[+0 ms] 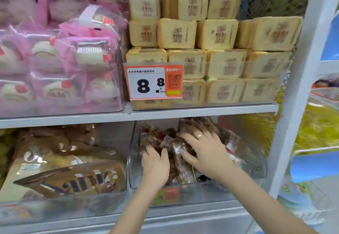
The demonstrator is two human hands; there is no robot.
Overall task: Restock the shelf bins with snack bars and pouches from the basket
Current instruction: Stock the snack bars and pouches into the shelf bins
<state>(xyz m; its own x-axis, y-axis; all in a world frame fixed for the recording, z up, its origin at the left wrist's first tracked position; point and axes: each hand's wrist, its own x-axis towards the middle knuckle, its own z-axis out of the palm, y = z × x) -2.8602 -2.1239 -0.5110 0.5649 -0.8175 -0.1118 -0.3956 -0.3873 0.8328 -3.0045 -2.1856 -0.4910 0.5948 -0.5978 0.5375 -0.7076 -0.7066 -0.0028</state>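
Observation:
Both my hands reach into a clear plastic bin [256, 162] on the lower shelf. It holds several dark brown snack pouches [183, 167] in clear wrappers. My left hand [156, 164] lies on the left part of the pile, fingertips sunk among the pouches. My right hand [205, 151], a ring on one finger, spreads flat over the top of the pile with straight fingers. The basket is out of view.
A bin of brown chocolate bags [69, 175] sits left of the pouches. On the upper shelf [201, 112] stand stacked bread packs [216, 34] behind a price tag [154, 81], and pink cake packs [60, 63]. A white upright [295, 87] bounds the right side.

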